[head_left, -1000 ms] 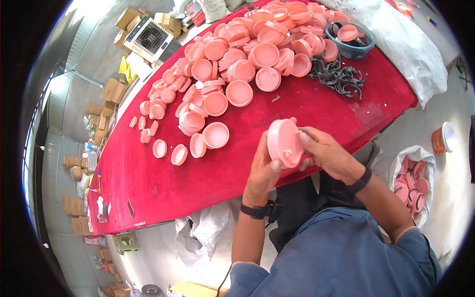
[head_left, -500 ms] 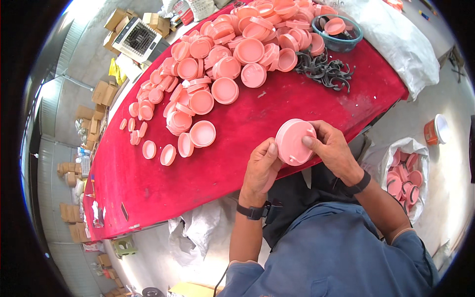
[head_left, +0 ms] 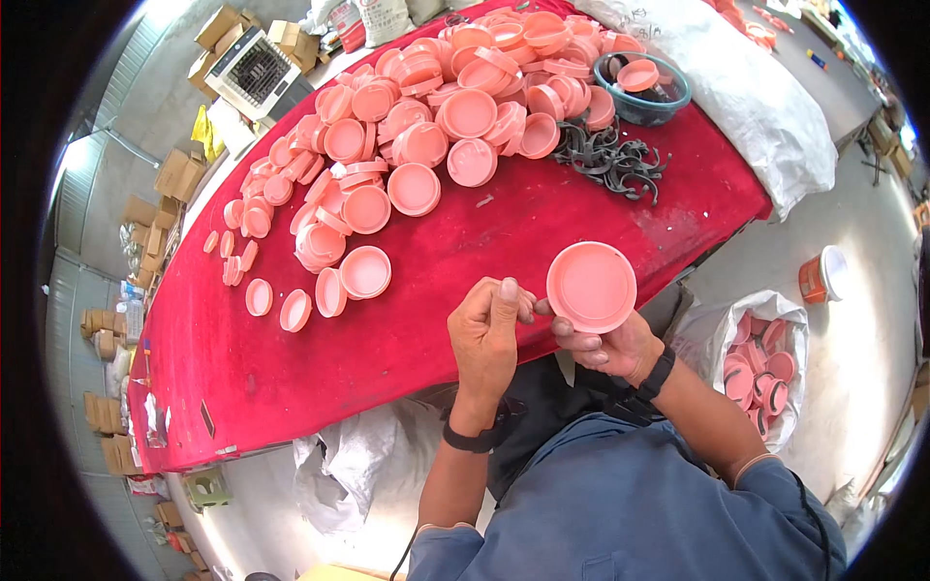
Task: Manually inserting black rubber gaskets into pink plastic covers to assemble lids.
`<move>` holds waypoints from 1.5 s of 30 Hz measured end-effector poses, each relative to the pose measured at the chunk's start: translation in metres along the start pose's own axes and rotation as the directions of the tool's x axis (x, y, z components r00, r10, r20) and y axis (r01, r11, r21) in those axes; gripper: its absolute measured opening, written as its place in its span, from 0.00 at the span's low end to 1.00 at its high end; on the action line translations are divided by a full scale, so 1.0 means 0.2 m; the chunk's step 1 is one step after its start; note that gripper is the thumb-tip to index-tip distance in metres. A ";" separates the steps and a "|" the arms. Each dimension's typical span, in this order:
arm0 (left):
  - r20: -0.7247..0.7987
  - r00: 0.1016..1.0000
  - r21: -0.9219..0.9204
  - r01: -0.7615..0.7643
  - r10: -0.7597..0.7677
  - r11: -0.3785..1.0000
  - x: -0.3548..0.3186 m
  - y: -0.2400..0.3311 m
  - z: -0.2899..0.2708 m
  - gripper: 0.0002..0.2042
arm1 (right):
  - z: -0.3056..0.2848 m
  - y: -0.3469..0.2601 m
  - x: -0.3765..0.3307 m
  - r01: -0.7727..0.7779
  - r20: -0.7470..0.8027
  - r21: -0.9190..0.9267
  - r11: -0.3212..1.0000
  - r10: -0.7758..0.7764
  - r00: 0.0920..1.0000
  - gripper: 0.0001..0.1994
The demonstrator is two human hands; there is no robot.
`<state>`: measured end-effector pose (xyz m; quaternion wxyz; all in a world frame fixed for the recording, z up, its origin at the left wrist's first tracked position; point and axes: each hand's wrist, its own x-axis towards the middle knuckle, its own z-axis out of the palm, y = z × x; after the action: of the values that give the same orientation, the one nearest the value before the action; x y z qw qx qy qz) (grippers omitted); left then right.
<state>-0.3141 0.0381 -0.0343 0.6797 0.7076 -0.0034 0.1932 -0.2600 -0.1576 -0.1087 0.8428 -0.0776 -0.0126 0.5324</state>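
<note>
Holding hand: by the right hand, one round pink lid is held at its lower rim, hollow side up, by the near edge of the red table.
Other hand: the left hand is held just beside the lid; its fingers are curled in close, and whether something tiny is pinched cannot be told.
White sack: set on the floor past the table's right corner, with pink pieces inside.
Gray bits: heaped toward the right edge.
Pink pile: spread along the far edge.
Blue-green bowl: placed by the right edge.
</note>
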 end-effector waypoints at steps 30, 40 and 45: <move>-0.125 0.978 -0.071 0.159 -0.167 0.985 0.10 -0.09 0.08 0.13 | -0.04 0.04 -0.03 -0.015 -0.218 -0.098 0.995 -0.007 0.976 0.24; 0.186 0.969 0.691 -0.245 0.161 0.680 0.03 -0.18 -0.10 0.47 | 0.07 -0.19 0.35 -0.249 -0.241 -0.964 0.092 -0.695 0.677 0.23; 0.107 0.991 0.740 -0.026 -0.080 0.672 0.05 -0.43 -0.24 0.43 | 0.00 -0.35 0.40 -0.345 -0.045 -0.867 -0.361 -0.632 0.774 0.18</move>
<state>-0.2957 0.0939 -0.1133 0.3362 0.9331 0.0413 0.1212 -0.1635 -0.1159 -0.1040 0.4241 -0.8791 -0.1959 0.0949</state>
